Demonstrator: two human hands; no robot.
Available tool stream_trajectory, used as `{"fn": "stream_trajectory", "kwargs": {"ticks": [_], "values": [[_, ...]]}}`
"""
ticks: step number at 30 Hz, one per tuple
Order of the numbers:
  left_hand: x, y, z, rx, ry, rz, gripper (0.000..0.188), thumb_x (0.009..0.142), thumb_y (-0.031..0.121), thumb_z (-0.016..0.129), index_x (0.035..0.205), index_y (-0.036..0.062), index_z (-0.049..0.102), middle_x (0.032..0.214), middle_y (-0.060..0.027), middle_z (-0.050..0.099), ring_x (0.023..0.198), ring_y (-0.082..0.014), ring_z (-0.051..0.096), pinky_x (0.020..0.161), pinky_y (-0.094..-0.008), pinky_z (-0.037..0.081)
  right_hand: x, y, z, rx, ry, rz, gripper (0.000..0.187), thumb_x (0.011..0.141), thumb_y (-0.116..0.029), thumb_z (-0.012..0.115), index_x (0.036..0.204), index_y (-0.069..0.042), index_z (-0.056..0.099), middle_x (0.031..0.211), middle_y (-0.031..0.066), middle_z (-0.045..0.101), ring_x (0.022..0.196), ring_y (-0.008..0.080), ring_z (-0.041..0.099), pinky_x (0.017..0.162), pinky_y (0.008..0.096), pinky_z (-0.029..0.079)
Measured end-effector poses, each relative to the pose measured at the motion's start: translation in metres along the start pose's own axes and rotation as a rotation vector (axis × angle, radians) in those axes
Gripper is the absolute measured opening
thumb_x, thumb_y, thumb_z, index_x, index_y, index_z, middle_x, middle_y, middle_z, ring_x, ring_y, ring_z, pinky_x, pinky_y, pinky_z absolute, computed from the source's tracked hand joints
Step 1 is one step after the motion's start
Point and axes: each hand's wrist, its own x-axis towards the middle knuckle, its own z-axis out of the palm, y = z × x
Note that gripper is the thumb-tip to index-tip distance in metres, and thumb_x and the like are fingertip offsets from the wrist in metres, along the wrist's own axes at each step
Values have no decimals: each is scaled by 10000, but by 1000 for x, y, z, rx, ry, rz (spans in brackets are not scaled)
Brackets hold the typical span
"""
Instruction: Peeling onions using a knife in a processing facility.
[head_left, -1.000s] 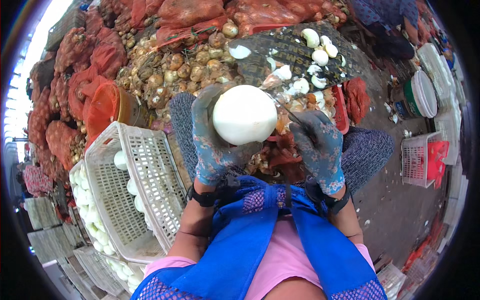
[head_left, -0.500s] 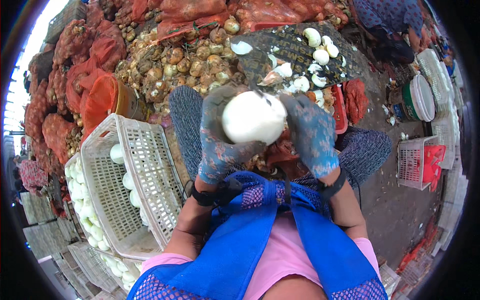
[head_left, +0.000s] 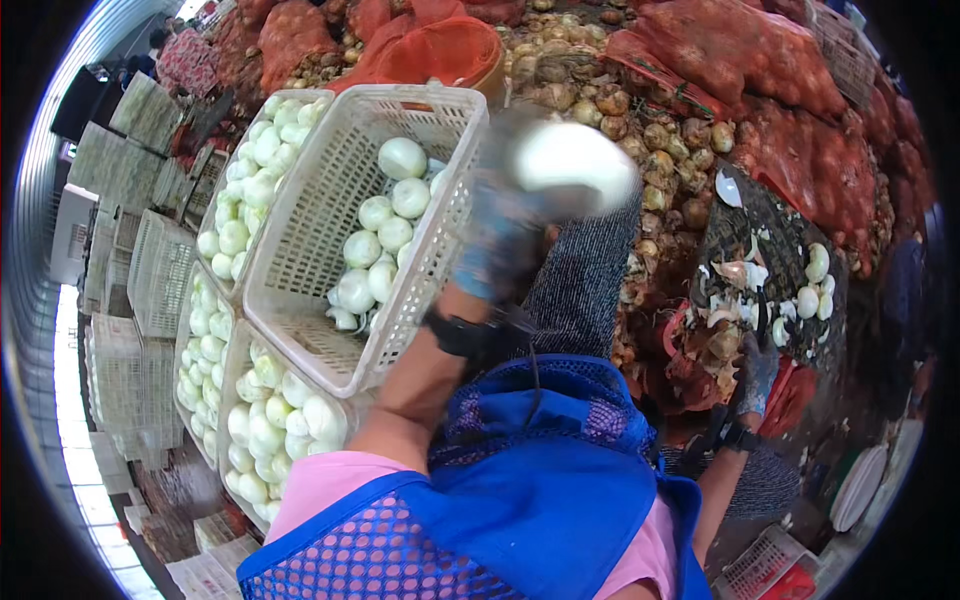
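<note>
White lattice plastic baskets (head_left: 300, 260) hold smooth peeled onions beside the gloved left hand (head_left: 500, 240), its grip wrapped on a round, glossy peeled onion (head_left: 575, 160) blurred above the basket's rim, while the right hand (head_left: 757, 375), its grip unclear, hangs by papery onion skins (head_left: 730, 290).

Three white baskets hold peeled onions: one tilted on top (head_left: 330, 215) with about ten, one behind (head_left: 240, 190) and one below (head_left: 270, 400), each too full to count. One peeled onion (head_left: 575, 160) is held up. Two gloved hands: left (head_left: 500, 240), right (head_left: 755, 370).
</note>
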Motion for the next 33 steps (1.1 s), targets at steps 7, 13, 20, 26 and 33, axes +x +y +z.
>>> {"fn": "stream_trajectory", "kwargs": {"ticks": [7, 13, 20, 26, 33], "values": [[20, -8, -217, 1052, 656, 170, 603, 766, 152, 700, 1275, -32, 433, 1237, -168, 479, 1127, -224, 465, 965, -360, 383, -38, -54, 14, 180, -95, 13, 245, 882, -244, 575, 1004, -32, 586, 711, 18, 589, 502, 81, 498, 428, 221, 378], [60, -5, -85, 559, 352, 331, 444, 828, 87, 614, 1231, -36, 475, 1201, -123, 520, 1093, -208, 482, 956, -317, 378, -44, -74, 15, 467, -128, 153, 253, 911, -268, 545, 1009, -39, 590, 663, 7, 564, 489, 67, 486, 445, 222, 423], [181, -171, 73, 132, -85, -235, 404, 773, 238, 692, 1061, -28, 591, 941, -103, 636, 848, -171, 592, 716, -275, 470, -36, -63, 17, 580, -229, 272, 322, 933, -294, 498, 1100, -33, 590, 704, -59, 510, 604, 25, 445, 511, 183, 352], [251, -361, 112, 1206, -441, -309, 424, 777, 233, 636, 1114, -15, 570, 1136, -218, 575, 1045, -347, 551, 868, -392, 458, -23, -78, 20, 643, -120, 424, 293, 925, -281, 503, 1054, -24, 560, 794, 8, 591, 662, 84, 548, 549, 216, 443], [288, -433, 140, 1822, -764, 152, 365, 796, 142, 594, 1137, 15, 571, 1207, -178, 537, 1082, -324, 538, 889, -418, 453, -5, -62, 20, 711, -48, 563, 331, 881, -324, 569, 1019, -24, 547, 665, 7, 554, 512, 89, 515, 443, 228, 437]]}}
